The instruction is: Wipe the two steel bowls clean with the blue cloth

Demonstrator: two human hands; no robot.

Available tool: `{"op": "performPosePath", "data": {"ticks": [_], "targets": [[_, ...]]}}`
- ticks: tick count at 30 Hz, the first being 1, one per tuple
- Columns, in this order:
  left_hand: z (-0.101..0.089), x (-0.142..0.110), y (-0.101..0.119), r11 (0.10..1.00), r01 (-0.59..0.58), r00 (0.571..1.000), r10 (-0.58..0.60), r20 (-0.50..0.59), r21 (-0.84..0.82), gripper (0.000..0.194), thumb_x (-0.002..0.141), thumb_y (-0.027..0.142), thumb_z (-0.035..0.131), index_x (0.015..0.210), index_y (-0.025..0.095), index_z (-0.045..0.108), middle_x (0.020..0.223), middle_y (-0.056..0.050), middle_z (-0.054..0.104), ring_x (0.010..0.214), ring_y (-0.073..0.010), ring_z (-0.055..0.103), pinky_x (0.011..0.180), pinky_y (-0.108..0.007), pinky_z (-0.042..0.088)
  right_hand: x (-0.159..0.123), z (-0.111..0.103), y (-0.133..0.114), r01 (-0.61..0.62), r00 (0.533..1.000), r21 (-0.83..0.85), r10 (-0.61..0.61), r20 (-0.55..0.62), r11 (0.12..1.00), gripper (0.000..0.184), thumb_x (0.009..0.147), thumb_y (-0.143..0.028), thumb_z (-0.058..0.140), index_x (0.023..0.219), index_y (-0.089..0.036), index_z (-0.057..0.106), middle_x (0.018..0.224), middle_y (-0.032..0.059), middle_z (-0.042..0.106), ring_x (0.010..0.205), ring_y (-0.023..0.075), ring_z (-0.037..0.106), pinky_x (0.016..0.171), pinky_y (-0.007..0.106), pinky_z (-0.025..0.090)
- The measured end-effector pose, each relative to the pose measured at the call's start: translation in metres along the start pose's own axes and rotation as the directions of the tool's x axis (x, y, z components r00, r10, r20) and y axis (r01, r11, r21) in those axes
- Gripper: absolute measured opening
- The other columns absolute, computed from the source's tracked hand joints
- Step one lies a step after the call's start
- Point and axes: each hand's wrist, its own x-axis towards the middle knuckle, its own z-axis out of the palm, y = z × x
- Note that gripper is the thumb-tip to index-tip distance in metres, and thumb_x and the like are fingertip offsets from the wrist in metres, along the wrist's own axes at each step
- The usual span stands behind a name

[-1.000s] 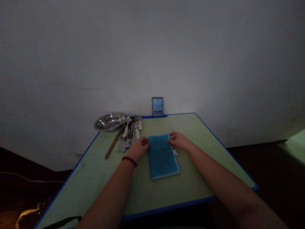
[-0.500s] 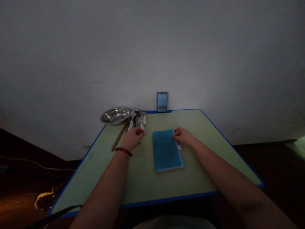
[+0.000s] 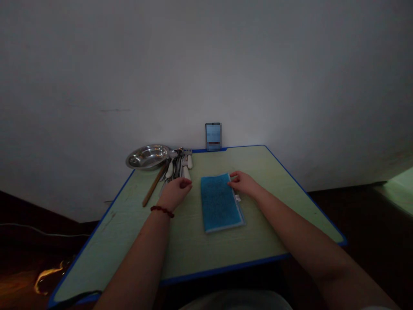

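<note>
A blue cloth (image 3: 219,202) with pale edging lies folded flat on the table. My right hand (image 3: 242,183) has its thumb and fingers closed on the cloth's upper right edge, just above a small white tag (image 3: 238,198). To the left of the cloth, my left hand (image 3: 176,191) is curled, its thumb and fingertips together; nothing shows in them. A red bead bracelet (image 3: 162,211) circles that wrist. Just beyond the left hand lies a pile of cutlery (image 3: 177,165), including forks with white handles, partly hidden by the hand.
A shallow steel bowl (image 3: 148,157) stands at the table's far left corner. Beside the cutlery lies a long wooden stick or handle (image 3: 154,185). A phone-like screen (image 3: 213,137) leans against the wall at the back edge. The pale green table (image 3: 258,224) has a blue rim.
The view has turned slightly, so everything sits further left. My left hand has drawn a little toward me from the cutlery. My right hand stays at the cloth's edge.
</note>
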Motion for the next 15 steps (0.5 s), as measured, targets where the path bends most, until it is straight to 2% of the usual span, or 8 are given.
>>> {"op": "performPosePath", "data": {"ticks": [8,15], "targets": [[-0.001,0.001,-0.005,1.0,0.02,1.0,-0.02,-0.02,-0.001,0.028,0.073,0.029,0.052,0.092,0.014,0.066,0.086,-0.006,0.072,0.078,-0.0185,0.067,0.07,-0.026,0.051,0.001,0.001,0.002,-0.001,1.0,0.02,0.002,-0.011,1.0,0.024,0.075,-0.016,0.065,0.097,-0.016,0.055,0.069,-0.0002,0.064,0.055,0.0091,0.059,0.051,0.018,0.042],[-0.025,0.0,-0.003,0.995,0.078,0.994,-0.073,-0.077,0.059,0.028,0.075,0.03,0.051,0.09,0.013,0.067,0.08,-0.006,0.072,0.068,-0.0171,0.066,0.061,-0.024,0.05,0.001,0.002,0.003,-0.011,1.0,0.039,0.011,-0.006,0.999,0.025,0.075,-0.015,0.065,0.098,-0.015,0.055,0.066,-0.0011,0.063,0.054,0.0096,0.059,0.05,0.018,0.042]]}}
